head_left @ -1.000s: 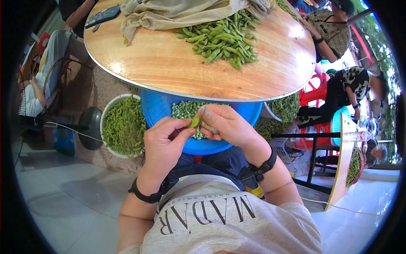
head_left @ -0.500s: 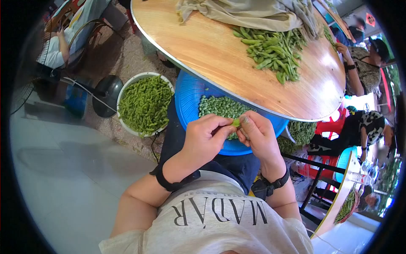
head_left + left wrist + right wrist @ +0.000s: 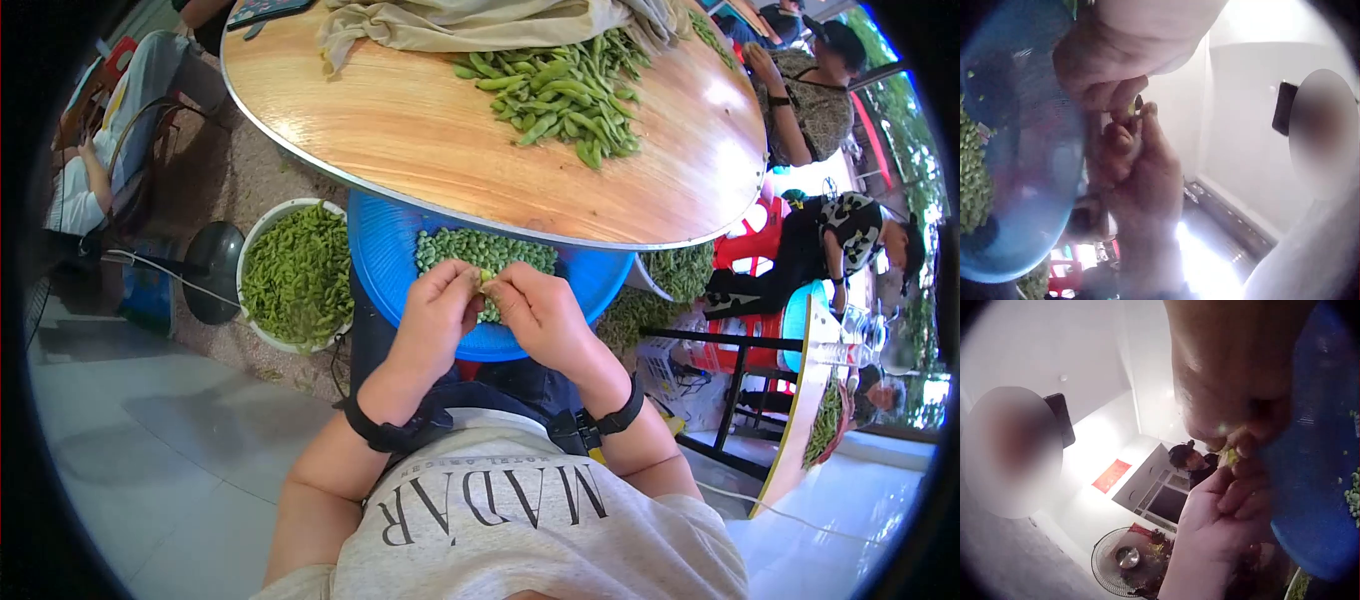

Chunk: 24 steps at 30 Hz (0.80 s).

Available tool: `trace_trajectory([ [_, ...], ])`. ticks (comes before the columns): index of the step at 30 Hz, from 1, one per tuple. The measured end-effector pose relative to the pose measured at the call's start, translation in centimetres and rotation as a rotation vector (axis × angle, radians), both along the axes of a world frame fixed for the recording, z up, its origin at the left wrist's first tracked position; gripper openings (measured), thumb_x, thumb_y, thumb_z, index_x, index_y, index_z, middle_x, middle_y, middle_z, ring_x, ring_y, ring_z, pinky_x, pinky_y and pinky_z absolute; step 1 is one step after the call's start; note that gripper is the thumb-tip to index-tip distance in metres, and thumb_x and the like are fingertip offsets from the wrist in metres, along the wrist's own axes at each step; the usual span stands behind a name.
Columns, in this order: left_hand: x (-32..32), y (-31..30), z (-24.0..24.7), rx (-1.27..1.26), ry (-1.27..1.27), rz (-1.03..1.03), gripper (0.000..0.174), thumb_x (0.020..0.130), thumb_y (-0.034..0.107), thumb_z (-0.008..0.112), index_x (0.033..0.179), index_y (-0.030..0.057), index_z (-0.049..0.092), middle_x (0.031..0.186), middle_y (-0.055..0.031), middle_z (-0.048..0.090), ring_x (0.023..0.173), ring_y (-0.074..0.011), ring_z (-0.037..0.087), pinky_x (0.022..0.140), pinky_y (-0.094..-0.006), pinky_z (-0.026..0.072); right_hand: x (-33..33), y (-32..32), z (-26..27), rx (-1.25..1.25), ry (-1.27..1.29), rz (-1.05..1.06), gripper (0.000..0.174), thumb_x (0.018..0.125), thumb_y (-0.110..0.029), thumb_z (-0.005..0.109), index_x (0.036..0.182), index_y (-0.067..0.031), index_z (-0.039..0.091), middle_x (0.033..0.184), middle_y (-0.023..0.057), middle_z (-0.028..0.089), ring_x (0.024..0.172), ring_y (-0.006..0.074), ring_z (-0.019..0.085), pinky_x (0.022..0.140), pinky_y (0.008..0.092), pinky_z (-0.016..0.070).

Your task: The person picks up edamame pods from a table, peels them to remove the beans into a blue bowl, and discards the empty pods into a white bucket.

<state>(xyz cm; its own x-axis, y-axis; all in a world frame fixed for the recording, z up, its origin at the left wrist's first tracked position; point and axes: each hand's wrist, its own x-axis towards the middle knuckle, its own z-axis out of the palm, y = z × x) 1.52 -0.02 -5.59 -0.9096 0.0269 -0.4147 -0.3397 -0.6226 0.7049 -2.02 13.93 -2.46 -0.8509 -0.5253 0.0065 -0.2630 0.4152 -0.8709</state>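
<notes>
Over a blue basket (image 3: pixel 385 235) of shelled green soybeans (image 3: pixel 500 248), both hands meet with fingertips close together. A small green soybean pod (image 3: pixel 486 275) shows between them, mostly covered by the fingers. My left hand (image 3: pixel 432 312) pinches it from one side, and my right hand (image 3: pixel 543 312) grips the other end with thumb and curled fingers. In the right wrist view, a bit of yellow-green pod (image 3: pixel 1230 456) peeks out between the two sets of fingertips. The left wrist view has the left hand (image 3: pixel 1132 47) large and near, facing the right hand (image 3: pixel 1147 169).
A round wooden table (image 3: pixel 400 140) overhangs the basket, bearing a pile of soybean pods (image 3: pixel 565 95) and a beige cloth (image 3: pixel 440 25). On the floor at left stands a white tub (image 3: pixel 245 320) full of pods, beside a fan base (image 3: pixel 212 275). Other people sit around.
The head view swung right, then back. The hands have drawn closer together, and the pod, plainly visible between them before, is now mostly hidden by the fingers.
</notes>
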Motion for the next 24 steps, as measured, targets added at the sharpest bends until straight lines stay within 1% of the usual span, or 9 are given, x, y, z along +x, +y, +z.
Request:
trace_trajectory([
  [3, -0.1, -0.8, -0.1, 0.063, -0.044, -0.101, 0.009, 0.085, 0.008, 0.048, 0.083, 0.0021, 0.055, 0.063, -0.0048, 0.054, 0.043, -0.0067, 0.043, 0.038, -0.0176, 0.0307, -0.1, 1.0, -0.4, -0.186, -0.401, -0.066, 0.015, 0.086, -0.012, 0.052, 0.078, 0.0002, 0.054, 0.062, 0.0015, 0.052, 0.056, 0.0114, 0.050, 0.050, 0.0253, 0.0400],
  [4, -0.1, -0.9, -0.1, 0.067, -0.045, -0.125, 0.009, 0.085, 0.008, 0.049, 0.084, 0.0020, 0.056, 0.063, -0.0050, 0.054, 0.043, -0.0070, 0.043, 0.039, -0.0176, 0.0310, -0.3, 1.3, -0.7, -0.180, -0.470, -0.069, 0.015, 0.086, -0.014, 0.052, 0.080, -0.0002, 0.054, 0.061, 0.0017, 0.051, 0.056, 0.0110, 0.049, 0.050, 0.0258, 0.0402],
  [5, 0.0, -0.9, 0.1, 0.044, -0.032, -0.116, 0.010, 0.085, 0.005, 0.049, 0.089, -0.0005, 0.055, 0.064, -0.0065, 0.055, 0.044, -0.0083, 0.047, 0.040, -0.0180, 0.0339, -0.5, 1.6, -1.1, -0.174, -0.541, -0.070, 0.015, 0.085, -0.015, 0.053, 0.082, -0.0005, 0.055, 0.060, 0.0019, 0.051, 0.057, 0.0105, 0.049, 0.050, 0.0263, 0.0404],
  [6, 0.0, -0.6, 0.3, -0.095, 0.002, -0.104, 0.010, 0.085, 0.003, 0.049, 0.092, -0.0012, 0.054, 0.064, -0.0069, 0.055, 0.045, -0.0088, 0.048, 0.040, -0.0187, 0.0355, -0.6, 1.9, -1.6, -0.169, -0.613, -0.070, 0.015, 0.085, -0.016, 0.054, 0.084, -0.0009, 0.056, 0.060, 0.0022, 0.050, 0.057, 0.0101, 0.049, 0.050, 0.0268, 0.0406],
  [9, 0.2, 0.3, 0.6, -0.471, 0.112, -0.085, 0.016, 0.083, -0.002, 0.048, 0.099, -0.0025, 0.050, 0.066, -0.0082, 0.056, 0.048, -0.0103, 0.052, 0.043, -0.0210, 0.0400, -0.5, 1.7, -2.9, -0.089, -0.243, -0.149, 0.019, 0.081, -0.019, 0.058, 0.086, -0.0005, 0.057, 0.062, 0.0070, 0.053, 0.059, 0.0137, 0.053, 0.055, 0.0279, 0.0432],
  [12, 0.4, 0.6, 0.5, -0.716, 0.211, -0.130, 0.025, 0.081, -0.006, 0.047, 0.106, -0.0023, 0.045, 0.070, -0.0090, 0.056, 0.051, -0.0108, 0.054, 0.046, -0.0221, 0.0427, -0.7, 1.4, -2.5, -0.007, 0.242, -0.206, 0.019, 0.078, -0.014, 0.060, 0.090, 0.0001, 0.059, 0.071, 0.0075, 0.058, 0.067, 0.0124, 0.054, 0.059, 0.0277, 0.0442],
  [15, 0.5, 0.5, 1.1, -0.804, 0.274, -0.214, 0.030, 0.080, -0.009, 0.045, 0.109, -0.0018, 0.041, 0.075, -0.0086, 0.055, 0.055, -0.0099, 0.053, 0.048, -0.0212, 0.0431, -1.2, 1.5, -3.2, -0.001, 0.195, -0.037, 0.020, 0.074, -0.013, 0.061, 0.086, 0.0018, 0.059, 0.072, 0.0114, 0.059, 0.066, 0.0140, 0.055, 0.060, 0.0292, 0.0444],
  [21, 0.3, 0.1, 1.0, -0.732, 0.329, -0.358, 0.028, 0.080, -0.010, 0.044, 0.106, -0.0012, 0.042, 0.077, -0.0087, 0.054, 0.059, -0.0096, 0.053, 0.053, -0.0212, 0.0436, -2.6, 2.9, -3.5, -0.135, -0.513, 0.116, 0.016, 0.072, -0.012, 0.057, 0.082, -0.0001, 0.061, 0.066, 0.0023, 0.056, 0.062, 0.0071, 0.049, 0.056, 0.0234, 0.0413],
  [24, -0.1, -0.1, 0.5, -0.768, 0.367, -0.439, 0.026, 0.080, -0.010, 0.044, 0.105, -0.0013, 0.043, 0.077, -0.0094, 0.055, 0.060, -0.0096, 0.054, 0.053, -0.0208, 0.0437, -2.7, 3.4, -5.3, -0.220, -0.621, 0.143, 0.019, 0.071, -0.014, 0.057, 0.084, -0.0003, 0.062, 0.060, -0.0013, 0.050, 0.058, 0.0049, 0.042, 0.051, 0.0226, 0.0373],
])
